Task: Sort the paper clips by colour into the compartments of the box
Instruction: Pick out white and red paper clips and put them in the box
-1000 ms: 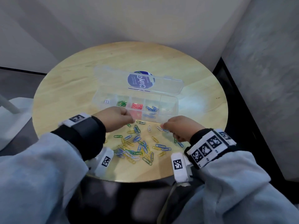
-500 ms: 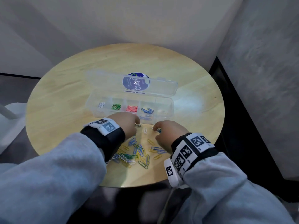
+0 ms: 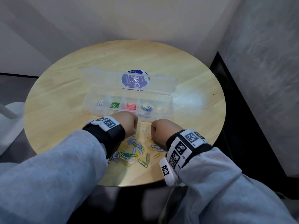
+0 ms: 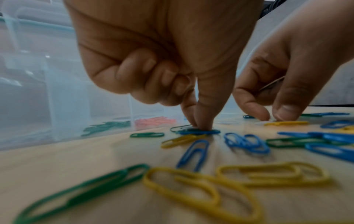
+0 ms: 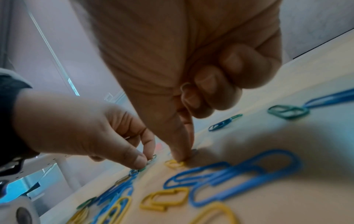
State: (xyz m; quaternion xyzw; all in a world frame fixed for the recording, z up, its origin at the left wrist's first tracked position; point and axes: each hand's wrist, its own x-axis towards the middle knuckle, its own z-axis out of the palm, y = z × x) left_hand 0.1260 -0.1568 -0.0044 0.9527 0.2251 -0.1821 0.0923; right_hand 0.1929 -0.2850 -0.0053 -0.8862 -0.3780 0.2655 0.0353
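The clips (image 3: 135,151) lie heaped on the table (image 3: 64,101) just before the box (image 3: 168,104). The left hand (image 3: 125,121) pinches at a green clip overlapping a blue; the right hand (image 3: 163,131) pinches at a yellow one. Overlapping clips could lift together and land in the wrong compartment.

Box (image 3: 163,116) wall just beyond clips (image 3: 134,152)

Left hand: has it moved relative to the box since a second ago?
Yes. The left hand dropped back from the box wall toward the loose clips, fingers on the table.
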